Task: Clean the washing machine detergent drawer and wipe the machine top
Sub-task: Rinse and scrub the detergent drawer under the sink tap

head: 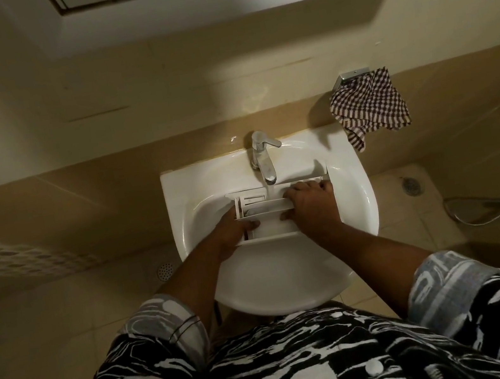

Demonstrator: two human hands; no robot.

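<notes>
Head view, sole entry.

Detergent drawer (269, 230): white, many-chambered, lying open side up across the far half of the basin (361, 203), under the tap (261, 157). Placed so, by my reading, that the water stream (268, 190) falls into the middle chambers and drains off into the bowl.

Left hand (232, 230): at the drawer's left end, thumb hooked over the near wall into a chamber, fingers underneath and hidden. It grips, apparently to steady the drawer and tilt it under the flow.

Right hand (311, 205): over the drawer's right end, fingers curled across the top, thumb against the near wall. It clasps that end; whether it also rubs the plastic cannot be told.

Checked cloth (367, 105): hung from a metal holder (352, 74) on the wall beyond the basin's far right corner, within reach, probably kept dry for wiping.

Washing machine top: not in view; that part of the task appears not yet begun.
</notes>
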